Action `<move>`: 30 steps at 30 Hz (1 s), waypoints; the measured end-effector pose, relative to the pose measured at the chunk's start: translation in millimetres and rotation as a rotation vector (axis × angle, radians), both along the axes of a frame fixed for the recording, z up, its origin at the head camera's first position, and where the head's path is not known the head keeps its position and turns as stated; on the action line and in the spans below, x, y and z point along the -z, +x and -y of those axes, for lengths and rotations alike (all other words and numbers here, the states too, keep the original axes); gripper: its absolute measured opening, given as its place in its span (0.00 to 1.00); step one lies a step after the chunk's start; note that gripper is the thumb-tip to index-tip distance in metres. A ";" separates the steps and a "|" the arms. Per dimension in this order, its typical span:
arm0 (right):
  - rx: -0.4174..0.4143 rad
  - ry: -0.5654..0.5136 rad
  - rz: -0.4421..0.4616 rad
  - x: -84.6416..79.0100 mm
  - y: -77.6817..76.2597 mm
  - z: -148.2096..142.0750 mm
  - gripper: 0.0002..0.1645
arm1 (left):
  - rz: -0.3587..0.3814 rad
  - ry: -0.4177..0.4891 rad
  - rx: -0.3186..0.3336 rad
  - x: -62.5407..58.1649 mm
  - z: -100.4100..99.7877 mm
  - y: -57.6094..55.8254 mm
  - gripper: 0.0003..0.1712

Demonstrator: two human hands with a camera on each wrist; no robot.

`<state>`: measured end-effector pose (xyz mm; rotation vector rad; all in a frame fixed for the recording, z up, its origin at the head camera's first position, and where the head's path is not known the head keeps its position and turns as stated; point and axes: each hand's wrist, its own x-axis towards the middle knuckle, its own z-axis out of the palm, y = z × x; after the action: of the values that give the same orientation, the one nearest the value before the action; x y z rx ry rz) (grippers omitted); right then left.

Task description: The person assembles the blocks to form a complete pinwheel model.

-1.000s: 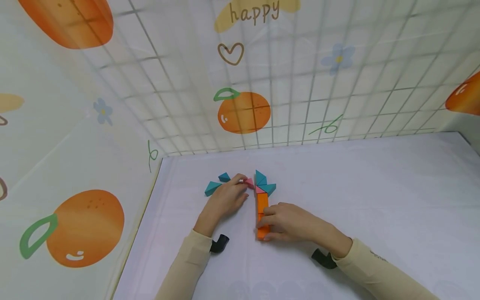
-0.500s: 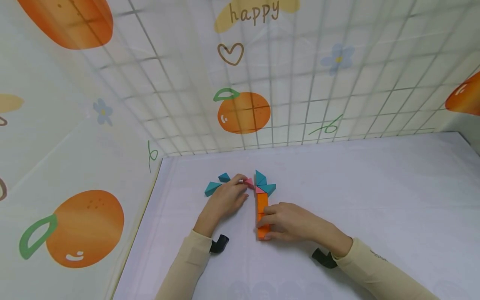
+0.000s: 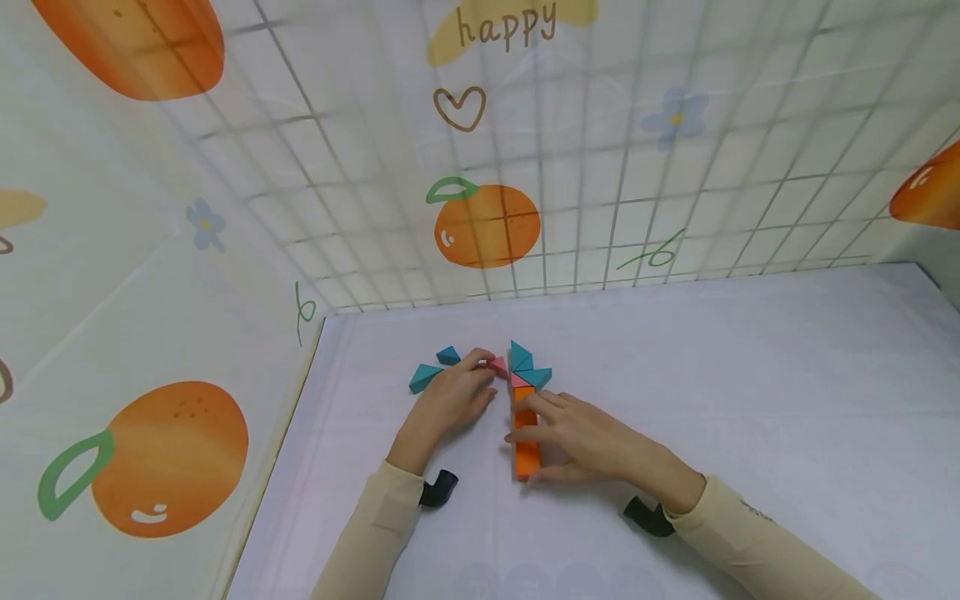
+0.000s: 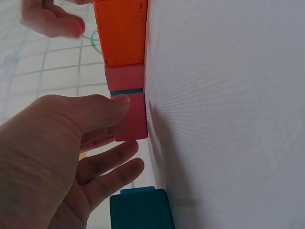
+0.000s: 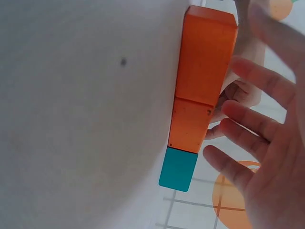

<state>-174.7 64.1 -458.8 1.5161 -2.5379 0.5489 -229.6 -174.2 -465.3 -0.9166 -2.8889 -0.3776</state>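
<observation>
My left hand (image 3: 448, 398) pinches a pink triangular block (image 3: 498, 364) between thumb and fingers; in the left wrist view the thumb lies on that block's side. Just right of it stands a row: orange blocks (image 3: 528, 461) end to end, a second pink triangle (image 3: 518, 381) at their far end, and teal triangular blocks (image 3: 521, 357) fanned beyond. Over the orange blocks hovers my right hand (image 3: 581, 435), fingers spread. In the right wrist view its fingertips look apart from the orange faces, holding nothing.
Two loose teal blocks, a larger one (image 3: 424, 377) and a smaller one (image 3: 448, 355), lie left of and beyond the left hand. A printed curtain (image 3: 570, 167) rises behind the white tabletop (image 3: 712, 358). Black camera mounts (image 3: 441, 488) stick out under both wrists.
The right hand has let go of the orange blocks; its fingers have spread and shifted slightly toward the far end. The left hand and the blocks look unmoved.
</observation>
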 end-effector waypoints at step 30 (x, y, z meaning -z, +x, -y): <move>0.019 0.088 0.034 1.3 0.9 -1.8 0.31 | 0.068 0.029 0.041 1.8 -2.0 -0.4 0.18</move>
<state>-173.8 65.9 -460.0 1.5210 -2.6321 0.4705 -230.0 -172.2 -467.1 -0.9781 -2.9209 -0.4616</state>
